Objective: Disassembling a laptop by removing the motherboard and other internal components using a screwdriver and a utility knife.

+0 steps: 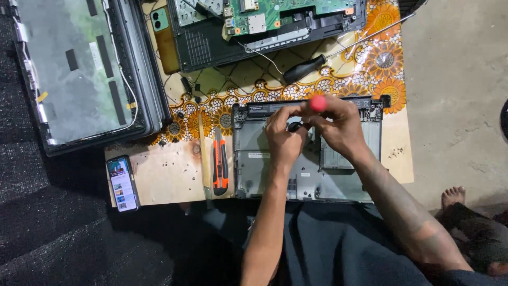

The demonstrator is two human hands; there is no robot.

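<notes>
A grey laptop bottom case (254,175) lies open on a low table in front of me. My right hand (341,127) grips a screwdriver with a red handle (318,103), held upright over the case's upper middle. My left hand (283,135) rests beside it, fingers pinched at a small dark part (294,127) near the screwdriver's tip. The tip itself is hidden by my fingers.
An orange utility knife (220,164) lies left of the case. A phone (123,184) with a lit screen sits at the table's left corner. A black-handled screwdriver (304,69), a green circuit board (275,13) in a black laptop base, another phone (164,39) and a laptop screen lid (74,69) lie beyond. A foot (453,196) shows at right.
</notes>
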